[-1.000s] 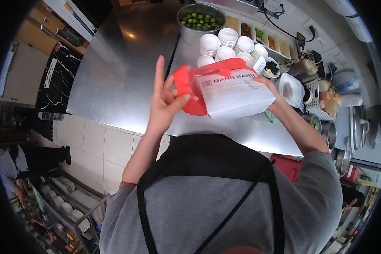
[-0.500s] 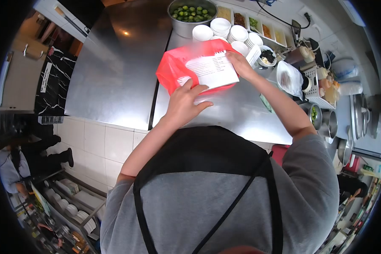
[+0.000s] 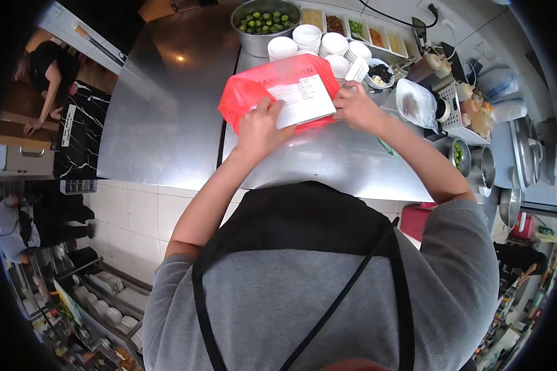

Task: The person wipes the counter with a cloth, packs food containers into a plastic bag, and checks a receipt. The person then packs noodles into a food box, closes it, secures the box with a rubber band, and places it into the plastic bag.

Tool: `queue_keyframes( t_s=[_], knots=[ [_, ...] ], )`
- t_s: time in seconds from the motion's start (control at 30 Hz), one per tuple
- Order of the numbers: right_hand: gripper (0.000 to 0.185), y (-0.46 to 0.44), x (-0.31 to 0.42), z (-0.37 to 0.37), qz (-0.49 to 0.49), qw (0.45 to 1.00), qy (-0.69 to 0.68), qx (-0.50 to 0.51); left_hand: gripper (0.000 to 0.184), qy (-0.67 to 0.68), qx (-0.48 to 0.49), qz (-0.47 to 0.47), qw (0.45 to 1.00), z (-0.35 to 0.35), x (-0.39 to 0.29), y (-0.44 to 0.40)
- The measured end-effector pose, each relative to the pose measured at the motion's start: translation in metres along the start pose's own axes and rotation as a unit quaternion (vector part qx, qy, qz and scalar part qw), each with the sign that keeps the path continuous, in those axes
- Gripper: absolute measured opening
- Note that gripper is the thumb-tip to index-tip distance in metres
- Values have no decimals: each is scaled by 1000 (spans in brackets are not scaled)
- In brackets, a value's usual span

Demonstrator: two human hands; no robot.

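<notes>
A translucent red plastic bag (image 3: 238,98) with printed lettering lies on the steel counter in front of me. Across it is a white printed slip of paper (image 3: 306,104), its lower edge looking thick. My left hand (image 3: 260,133) is closed at the lower left of the slip, fingers curled on the bag and thumb stretched along the bottom edge. At the right edge, my right hand (image 3: 360,111) pinches the bag beside the slip's corner. What lies inside the bag is hidden.
Behind the bag stand stacked white bowls (image 3: 307,38), a steel pot of green limes (image 3: 266,37) and trays of toppings (image 3: 357,29). To the right are a bowl with dark food (image 3: 379,74), a white basket of bottles (image 3: 461,120) and steel pots (image 3: 483,166). Other people are at the edges.
My right hand has come down from the slip's top right corner to its right edge, fingers now bent. My left fingers have curled in closer. Another person has appeared at the upper left.
</notes>
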State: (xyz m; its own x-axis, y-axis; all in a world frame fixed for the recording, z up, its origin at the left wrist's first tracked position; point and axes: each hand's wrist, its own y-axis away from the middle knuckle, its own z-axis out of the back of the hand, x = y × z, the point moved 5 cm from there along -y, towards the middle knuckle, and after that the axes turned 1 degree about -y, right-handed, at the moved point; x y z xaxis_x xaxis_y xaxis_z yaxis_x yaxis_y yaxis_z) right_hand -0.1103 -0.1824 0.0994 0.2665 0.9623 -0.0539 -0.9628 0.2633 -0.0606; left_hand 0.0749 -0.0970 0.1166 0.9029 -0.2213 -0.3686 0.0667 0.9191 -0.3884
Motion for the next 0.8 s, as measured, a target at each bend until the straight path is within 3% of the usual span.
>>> queue_keyframes(
  t_s=[0.13, 0.27, 0.33, 0.37, 0.4, 0.47, 0.53, 0.6, 0.63, 0.73, 0.77, 0.8],
  knots=[
    [18, 4, 23, 52, 24, 1000, -9, -3, 47, 0, 15, 16, 1000, 5, 2, -1],
    [19, -3, 18, 98, -26, 998, -10, -53, 48, -14, 26, 23, 999, 10, -6, -3],
    [20, -2, 13, 106, -52, 995, -28, -85, 42, 50, 118, 30, 991, 20, -8, -5],
    [20, 1, 12, 105, -64, 995, -28, -69, 42, 50, 117, 29, 991, 30, -3, -9],
    [20, 4, 11, 105, -75, 995, -30, -53, 38, 218, 126, 73, 965, 40, 12, -14],
    [18, 13, 8, 111, -87, 996, -3, -36, 35, 483, 112, 152, 855, 74, 27, -24],
    [16, 18, 5, 112, -93, 995, 25, -20, 38, 538, 86, 198, 815, 93, 37, -33],
    [22, 20, -2, 115, -186, 981, 36, -39, 39, 639, 26, 181, 747, 74, 55, -30],
    [28, 16, 5, 113, -208, 976, 59, -14, 39, 639, 24, 183, 747, 62, 56, -22],
    [39, -21, 58, 106, -109, 993, -32, -36, 38, 634, -16, 210, 744, 40, 47, 3],
    [38, -32, 79, 89, -67, 990, -118, -44, 39, 610, -13, 218, 762, 39, 43, 12],
    [41, -42, 98, 69, -11, 993, -115, -26, 40, 586, -9, 225, 779, 38, 40, 22]
  ],
)
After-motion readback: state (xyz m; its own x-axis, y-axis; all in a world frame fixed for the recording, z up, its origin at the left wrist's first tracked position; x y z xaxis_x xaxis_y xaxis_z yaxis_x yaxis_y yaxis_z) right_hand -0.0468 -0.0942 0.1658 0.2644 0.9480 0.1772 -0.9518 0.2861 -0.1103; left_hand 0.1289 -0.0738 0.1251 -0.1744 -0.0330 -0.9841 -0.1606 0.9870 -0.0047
